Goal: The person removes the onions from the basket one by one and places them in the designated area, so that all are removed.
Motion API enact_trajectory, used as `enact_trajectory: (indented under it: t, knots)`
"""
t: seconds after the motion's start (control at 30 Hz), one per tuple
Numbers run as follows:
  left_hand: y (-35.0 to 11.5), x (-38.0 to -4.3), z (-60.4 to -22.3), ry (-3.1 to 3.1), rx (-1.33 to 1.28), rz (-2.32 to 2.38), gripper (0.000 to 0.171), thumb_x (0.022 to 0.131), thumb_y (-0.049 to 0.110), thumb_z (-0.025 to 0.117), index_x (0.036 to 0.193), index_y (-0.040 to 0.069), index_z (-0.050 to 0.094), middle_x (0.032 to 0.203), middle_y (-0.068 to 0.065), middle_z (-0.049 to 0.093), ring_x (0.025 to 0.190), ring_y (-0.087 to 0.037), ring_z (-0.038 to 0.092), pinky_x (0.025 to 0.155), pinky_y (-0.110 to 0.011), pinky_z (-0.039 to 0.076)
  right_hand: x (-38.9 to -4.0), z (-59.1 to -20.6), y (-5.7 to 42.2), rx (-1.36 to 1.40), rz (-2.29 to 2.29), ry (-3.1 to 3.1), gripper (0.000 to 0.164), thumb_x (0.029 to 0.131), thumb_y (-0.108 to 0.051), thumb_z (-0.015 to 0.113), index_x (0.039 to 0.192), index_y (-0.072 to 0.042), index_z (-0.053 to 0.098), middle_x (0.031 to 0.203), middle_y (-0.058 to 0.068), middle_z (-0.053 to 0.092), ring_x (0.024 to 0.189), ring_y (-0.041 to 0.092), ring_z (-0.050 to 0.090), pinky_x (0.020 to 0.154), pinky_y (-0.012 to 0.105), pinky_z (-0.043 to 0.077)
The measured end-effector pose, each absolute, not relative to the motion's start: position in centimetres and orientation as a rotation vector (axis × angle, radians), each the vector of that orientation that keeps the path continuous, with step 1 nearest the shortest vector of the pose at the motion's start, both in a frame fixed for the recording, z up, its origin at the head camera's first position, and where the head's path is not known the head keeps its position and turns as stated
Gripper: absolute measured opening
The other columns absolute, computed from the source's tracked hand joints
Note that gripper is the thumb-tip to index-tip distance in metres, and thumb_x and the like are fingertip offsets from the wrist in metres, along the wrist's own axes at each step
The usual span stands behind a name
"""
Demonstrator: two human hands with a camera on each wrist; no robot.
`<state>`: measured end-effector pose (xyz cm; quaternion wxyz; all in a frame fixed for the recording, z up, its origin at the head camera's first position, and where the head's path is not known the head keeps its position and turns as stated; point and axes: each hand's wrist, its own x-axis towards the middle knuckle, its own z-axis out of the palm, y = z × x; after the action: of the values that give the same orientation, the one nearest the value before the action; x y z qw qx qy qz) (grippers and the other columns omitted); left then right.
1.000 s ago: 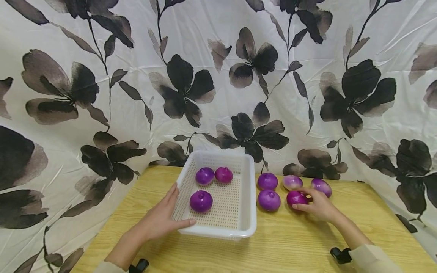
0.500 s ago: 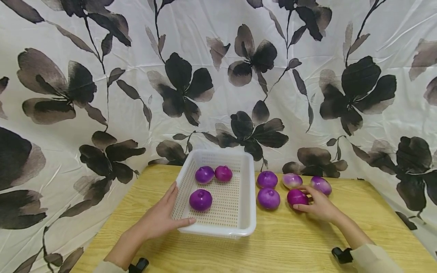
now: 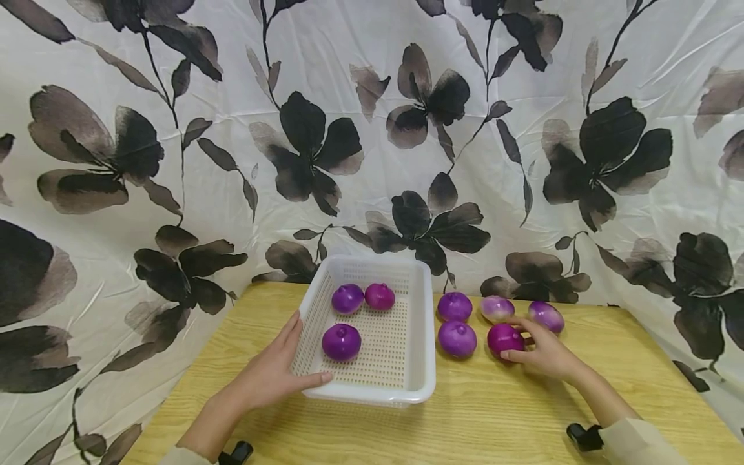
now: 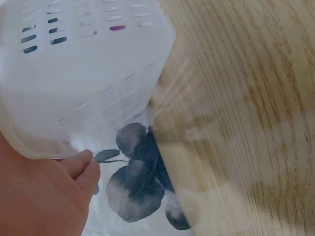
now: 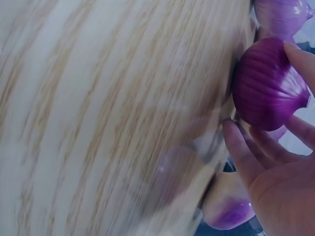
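Note:
A white perforated plastic basket stands on the table with three purple onions inside, one of them the front onion. My left hand holds the basket at its near left corner, thumb over the front rim and fingers along the left side. In the left wrist view, fingertips bend under the rim. To the right of the basket, my right hand grips a dark magenta onion between thumb and fingers. The right wrist view shows this onion with its ribbed skin and pointed tip.
Two purple onions, including the nearer one, sit beside the basket's right wall. Behind the right hand lie two paler onions, one at the middle and a white-tipped onion. A floral cloth hangs behind the wooden table.
The view has shifted slightly. Both hands stay in nearly the same place, the left at the basket and the right around the magenta onion.

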<state>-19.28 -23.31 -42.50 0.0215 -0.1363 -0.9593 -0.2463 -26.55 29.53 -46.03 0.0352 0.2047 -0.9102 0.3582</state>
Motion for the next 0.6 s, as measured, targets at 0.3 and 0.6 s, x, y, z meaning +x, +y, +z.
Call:
enact_trajectory:
  t: [0.3, 0.6]
  knots:
    - [-23.5, -19.4, -42.6, -2.970, -0.418, -0.763, 0.129, 0.079, 0.077, 0.069, 0.162, -0.003, 0.011, 0.171, -0.019, 0.003, 0.149, -0.048, 0.026, 0.116, -0.065, 0.030, -26.2, -45.3, 29.8, 0.616, 1.195, -2.821, 0.073, 0.089, -0.024, 0.082, 0.144, 0.008, 0.047, 0.132, 0.035, 0.055, 0.106, 0.042, 0.066, 0.087, 0.051, 0.060]
    - [-23.5, -19.4, -42.9, -2.964, -0.436, -0.759, 0.128, 0.080, 0.077, 0.069, 0.162, -0.004, 0.012, 0.171, -0.019, 0.003, 0.149, -0.048, 0.025, 0.116, -0.065, 0.030, -25.3, -44.6, 29.7, 0.645, 1.164, -2.789, 0.073, 0.088, -0.023, 0.083, 0.143, 0.010, 0.047, 0.134, 0.035, 0.056, 0.106, 0.044, 0.067, 0.088, 0.054, 0.059]
